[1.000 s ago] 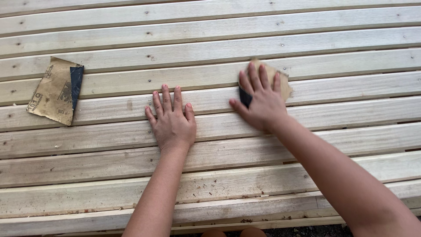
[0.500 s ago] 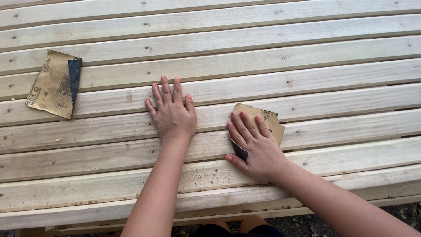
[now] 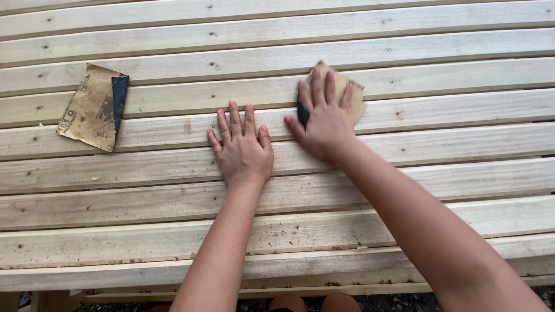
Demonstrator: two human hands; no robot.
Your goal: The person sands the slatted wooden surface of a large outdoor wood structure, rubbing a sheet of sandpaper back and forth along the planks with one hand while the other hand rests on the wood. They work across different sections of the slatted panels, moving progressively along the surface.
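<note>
A slatted surface of pale wooden boards [image 3: 404, 173] fills the view, the planks running side to side with narrow dark gaps between them, small nail heads dotted along them and bits of sawdust and grit on the near boards.

Toward the left lies a spare sheet of sandpaper [image 3: 92, 108], tan backing up, with one edge folded over to show the dark gritty face (some print marks the backing). It rests loose across two boards, well apart from both hands.

Near the middle, the left hand [image 3: 243, 151] lies flat, palm down, fingers together and pointing away from the person, pressing on bare wood and holding nothing. The forearm runs straight back to the bottom edge.

Just to its right, the right hand [image 3: 325, 118] is spread over a folded piece of sandpaper [image 3: 354, 97], pressing it flat against a board rather than gripping it; the tan backing shows beyond the fingertips and a dark strip shows beside the thumb. The hand covers most of the piece. The right forearm comes in diagonally from the lower right corner, crossing several boards.

The two hands sit near each other, not touching.
</note>
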